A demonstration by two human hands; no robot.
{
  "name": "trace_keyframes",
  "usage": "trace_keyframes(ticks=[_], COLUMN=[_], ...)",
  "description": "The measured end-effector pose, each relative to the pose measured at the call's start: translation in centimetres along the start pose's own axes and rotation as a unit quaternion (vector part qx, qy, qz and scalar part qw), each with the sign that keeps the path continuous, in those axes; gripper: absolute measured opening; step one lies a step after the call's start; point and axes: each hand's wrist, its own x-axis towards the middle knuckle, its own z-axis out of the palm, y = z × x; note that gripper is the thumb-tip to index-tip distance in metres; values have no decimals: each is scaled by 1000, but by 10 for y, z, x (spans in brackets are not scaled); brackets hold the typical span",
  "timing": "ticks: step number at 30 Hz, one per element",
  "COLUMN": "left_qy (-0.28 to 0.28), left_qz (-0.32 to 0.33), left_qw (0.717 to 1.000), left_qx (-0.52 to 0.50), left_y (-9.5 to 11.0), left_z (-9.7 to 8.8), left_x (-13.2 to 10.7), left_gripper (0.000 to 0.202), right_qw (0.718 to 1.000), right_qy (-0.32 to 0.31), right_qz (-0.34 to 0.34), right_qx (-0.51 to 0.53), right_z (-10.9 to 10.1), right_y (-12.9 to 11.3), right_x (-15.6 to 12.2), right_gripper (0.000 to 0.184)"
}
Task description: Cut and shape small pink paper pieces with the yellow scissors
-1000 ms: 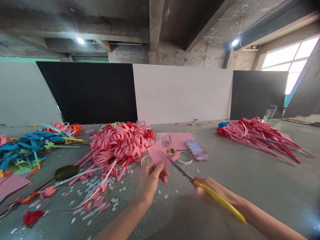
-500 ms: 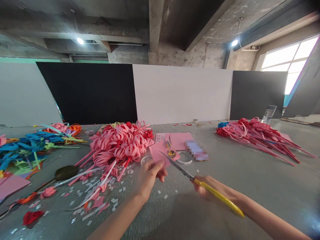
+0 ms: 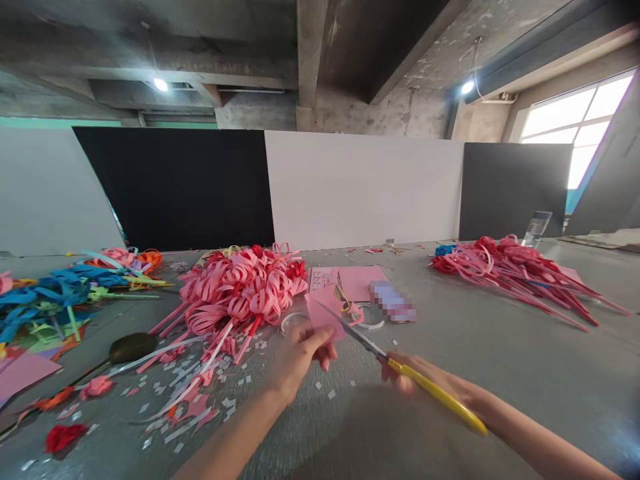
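Between the thumb and fingers of my left hand (image 3: pixel 305 350) is a piece of pink paper (image 3: pixel 326 313). My right hand (image 3: pixel 413 373) is closed around yellow-handled scissors (image 3: pixel 367 341), whose blades point up and left across the paper's right side. A narrow cut piece (image 3: pixel 356 315) curls off beside the blades. Behind the paper lies a larger pink sheet (image 3: pixel 367 279) with a printed patch on its left. Another pair of scissors lies partly hidden there, and white tape rolls (image 3: pixel 371 325) rest close by.
A large heap of pink paper-strip flowers (image 3: pixel 245 287) lies left of centre, with blue ones (image 3: pixel 60 290) farther left. Paper scraps (image 3: pixel 193 400) litter the left foreground. A blurred-out flat object (image 3: pixel 393 300), more pink and red strips (image 3: pixel 515 273) and a clear glass (image 3: pixel 537 229) are to the right.
The scissors have cut along the paper's right side, and a narrow piece now curls away from it. The held paper looks narrower; both hands have barely moved.
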Motion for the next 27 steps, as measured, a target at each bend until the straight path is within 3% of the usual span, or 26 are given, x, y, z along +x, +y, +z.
trace_keyframes(ticks=[12, 27], left_qy=[-29, -59], left_qz=[-13, -68], left_qw=[999, 996], left_qx=[8, 15], left_y=[-1, 10], left_z=[-7, -13], left_x=[4, 5], left_gripper=[18, 20], right_qw=[1000, 999], right_qy=[-2, 16], right_qz=[3, -16], right_qx=[17, -48], right_z=[3, 6], right_y=[1, 10], right_x=[1, -1], right_gripper=[53, 51])
